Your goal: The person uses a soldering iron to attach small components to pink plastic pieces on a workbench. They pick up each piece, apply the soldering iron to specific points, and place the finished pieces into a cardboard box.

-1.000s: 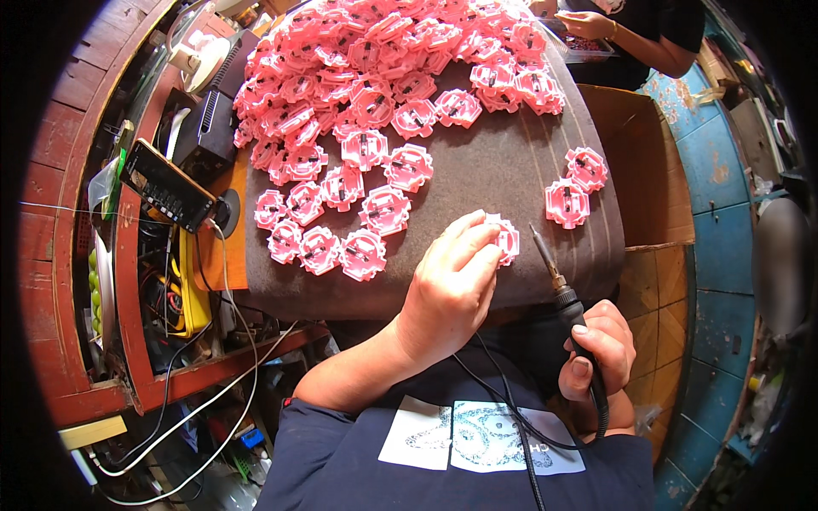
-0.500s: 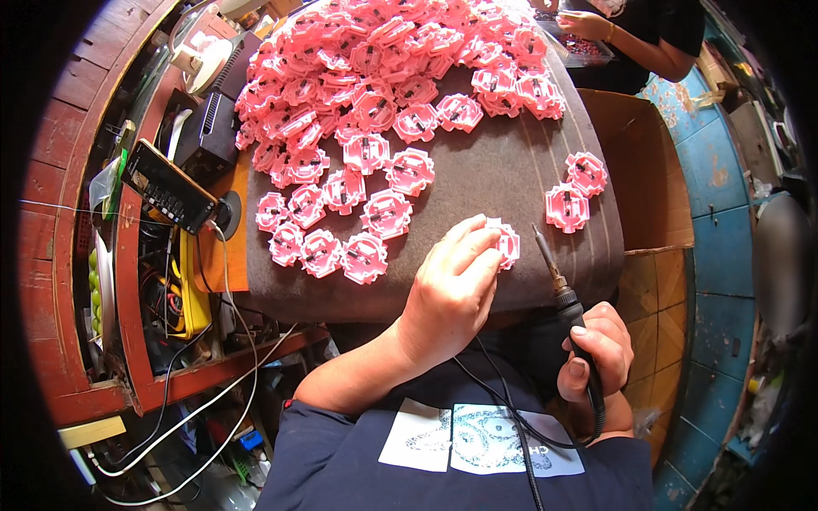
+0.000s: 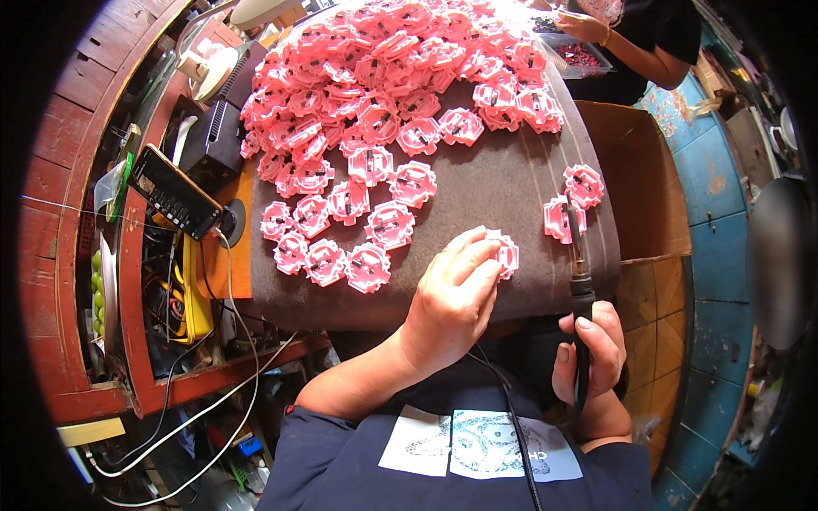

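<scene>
My left hand (image 3: 453, 296) is closed with its fingertips on a pink plastic part (image 3: 509, 257) near the front of the dark work surface. The fingers cover much of that part. In my right hand (image 3: 601, 351) is a soldering iron (image 3: 582, 294), gripped by its black handle with the tip pointing away from me. Its tip overlaps one of two pink parts (image 3: 558, 220) at the right; whether it touches that part I cannot tell. More loose pink parts (image 3: 368, 266) with small black pieces in their middles lie to the left of my left hand.
A large heap of pink parts (image 3: 358, 77) covers the far side of the surface. A phone (image 3: 175, 192) stands at the left by a black box (image 3: 213, 132). An open cardboard box (image 3: 635, 179) is at the right. Another person's hand (image 3: 584, 27) is beside a clear tray (image 3: 579, 58).
The soldering iron has swung upright and away from me, its tip moving from beside the held part to over the parts at the right. My left hand keeps its hold.
</scene>
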### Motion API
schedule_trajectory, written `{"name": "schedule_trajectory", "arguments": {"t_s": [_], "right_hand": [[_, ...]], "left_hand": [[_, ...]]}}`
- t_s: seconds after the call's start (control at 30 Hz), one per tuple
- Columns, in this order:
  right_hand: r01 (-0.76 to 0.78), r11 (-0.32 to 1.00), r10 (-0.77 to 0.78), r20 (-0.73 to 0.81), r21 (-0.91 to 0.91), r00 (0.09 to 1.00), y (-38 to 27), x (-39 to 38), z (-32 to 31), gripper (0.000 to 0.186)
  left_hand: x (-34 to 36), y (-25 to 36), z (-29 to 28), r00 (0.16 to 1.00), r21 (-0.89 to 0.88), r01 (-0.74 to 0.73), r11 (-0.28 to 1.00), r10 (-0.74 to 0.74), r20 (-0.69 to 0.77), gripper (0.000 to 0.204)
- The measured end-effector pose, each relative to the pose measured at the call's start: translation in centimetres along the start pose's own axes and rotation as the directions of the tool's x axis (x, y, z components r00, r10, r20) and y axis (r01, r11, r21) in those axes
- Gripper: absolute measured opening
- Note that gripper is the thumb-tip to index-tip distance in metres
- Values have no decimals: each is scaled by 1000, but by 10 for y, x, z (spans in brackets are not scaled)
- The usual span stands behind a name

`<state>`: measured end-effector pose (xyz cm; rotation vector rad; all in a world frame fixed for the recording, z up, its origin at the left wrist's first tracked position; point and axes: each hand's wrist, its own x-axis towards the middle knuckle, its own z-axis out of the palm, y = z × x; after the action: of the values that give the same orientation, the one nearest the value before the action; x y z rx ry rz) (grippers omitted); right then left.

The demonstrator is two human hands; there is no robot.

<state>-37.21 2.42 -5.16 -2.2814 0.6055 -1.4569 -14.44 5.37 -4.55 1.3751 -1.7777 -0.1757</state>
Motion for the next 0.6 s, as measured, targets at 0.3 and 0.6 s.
{"name": "schedule_trajectory", "arguments": {"t_s": [0.3, 0.6], "right_hand": [[10, 1000, -9, 87, -10, 996, 11, 11, 18, 29], [52, 967, 1, 205, -251, 979, 16, 55, 65, 38]], "left_hand": [[-4, -6, 1, 999, -42, -22, 999, 20, -43, 24], [-1, -14, -72, 989, 506, 149, 849, -128, -76, 35]]}}
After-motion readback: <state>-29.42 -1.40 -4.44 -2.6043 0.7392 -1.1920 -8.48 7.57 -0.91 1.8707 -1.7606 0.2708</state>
